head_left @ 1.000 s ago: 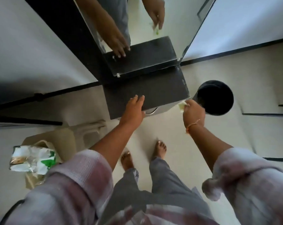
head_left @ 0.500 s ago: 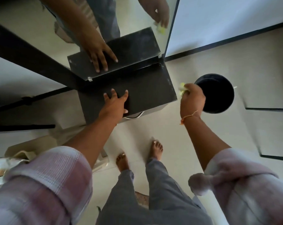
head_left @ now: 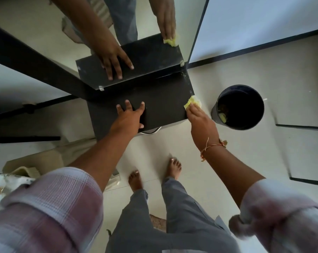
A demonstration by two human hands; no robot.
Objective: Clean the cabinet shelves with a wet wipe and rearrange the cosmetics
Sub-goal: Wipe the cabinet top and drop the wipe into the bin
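**While one hand braces, the other wipes the right edge**

Because the wet wipe (head_left: 192, 103) is a small, limp, crumpled pad of pale yellow-green cloth, it should weigh next to nothing, fold under the slightest push and slide easily on a smooth board. It is best worked under flat fingers rather than pinched at a corner. It lies at the right edge of the cabinet (head_left: 163, 105) top, toward the far corner, part of it bunched over the rim.

The right hand (head_left: 200, 123) lies on it with fingers fairly straight, pressing it down instead of clutching it; a thin thread is tied round that wrist. The left hand (head_left: 130, 115) is spread palm-down near the middle of the top, fingers apart, holding nothing and apparently steadying the person.

That top is a flat, matt black rectangle with sharp edges, stiff and hard, faintly speckled with pale dust near the far right. A curved metal handle (head_left: 151, 132) shows below its near edge. A mirror (head_left: 45, 33) rises from the far side, doubling board and hands.

Just right of the cabinet, a round black bin (head_left: 236, 126) stands on the pale tiled floor (head_left: 227, 161), with a yellowish scrap inside. No cosmetics are in view.
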